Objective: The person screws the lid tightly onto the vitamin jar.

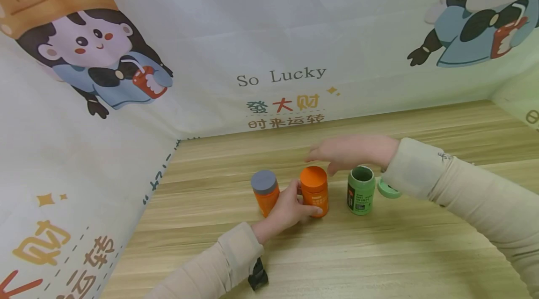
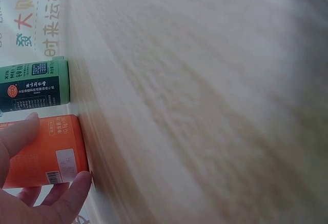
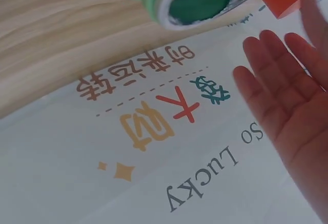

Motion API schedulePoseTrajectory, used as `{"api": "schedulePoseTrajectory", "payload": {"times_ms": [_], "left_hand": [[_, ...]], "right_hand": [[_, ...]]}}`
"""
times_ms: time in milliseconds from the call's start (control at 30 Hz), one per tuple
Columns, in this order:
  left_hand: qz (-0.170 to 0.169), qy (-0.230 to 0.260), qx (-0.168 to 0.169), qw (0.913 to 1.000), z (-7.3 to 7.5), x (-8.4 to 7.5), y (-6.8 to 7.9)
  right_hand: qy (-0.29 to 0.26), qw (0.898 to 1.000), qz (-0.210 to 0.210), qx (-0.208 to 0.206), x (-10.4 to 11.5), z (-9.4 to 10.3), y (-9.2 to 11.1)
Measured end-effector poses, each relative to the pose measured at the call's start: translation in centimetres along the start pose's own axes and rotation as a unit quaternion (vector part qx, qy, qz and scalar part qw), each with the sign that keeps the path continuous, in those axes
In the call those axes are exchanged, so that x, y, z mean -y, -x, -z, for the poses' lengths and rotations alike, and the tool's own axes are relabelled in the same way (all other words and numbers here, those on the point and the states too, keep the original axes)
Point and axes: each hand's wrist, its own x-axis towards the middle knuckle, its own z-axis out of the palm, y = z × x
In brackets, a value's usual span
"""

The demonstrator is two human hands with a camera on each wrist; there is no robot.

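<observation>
Beige-sleeved left hand (image 1: 288, 207) grasps orange cylindrical plastic jar (image 1: 314, 191); near it, right hand (image 1: 353, 150), fingers extended. Left-wrist view alone: white barcode label (image 2: 66, 163).

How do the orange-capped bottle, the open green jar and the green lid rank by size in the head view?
Largest: the orange-capped bottle and the open green jar; they look too alike to rank.
Smallest: the green lid, though the right sleeve seems to cover part of it.

We see a creased beige left sleeve (image 1: 206, 265) behind the gripping hand (image 1: 287, 208) and a matching, dark-marked right sleeve (image 1: 476, 200) to its right.
</observation>
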Motion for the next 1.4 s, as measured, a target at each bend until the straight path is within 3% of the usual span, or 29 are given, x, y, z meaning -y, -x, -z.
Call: {"api": "schedulePoseTrajectory", "payload": {"times_ms": [300, 467, 800, 1233, 1400], "left_hand": [[0.003, 0.007, 0.004, 1.0, 0.0, 0.0, 0.1], [0.002, 0.008, 0.005, 0.9999, 0.0, 0.0, 0.1], [-0.003, 0.007, 0.006, 1.0, 0.1, 0.0, 0.1], [-0.002, 0.009, 0.007, 0.9999, 0.1, 0.1, 0.1], [0.0, 0.013, 0.009, 0.9999, 0.2, 0.0, 0.1]], "right_hand": [[0.006, 0.994, 0.109, -0.02, -0.1, -0.2, 0.0], [0.008, 0.993, 0.119, -0.022, -0.1, -0.3, -0.3], [0.012, 0.995, 0.098, -0.034, -0.4, -0.8, -0.5], [0.049, 0.998, -0.008, -0.041, 0.3, -1.2, -1.2], [0.049, 0.998, -0.002, -0.047, 0.1, -0.8, -1.1]]}}
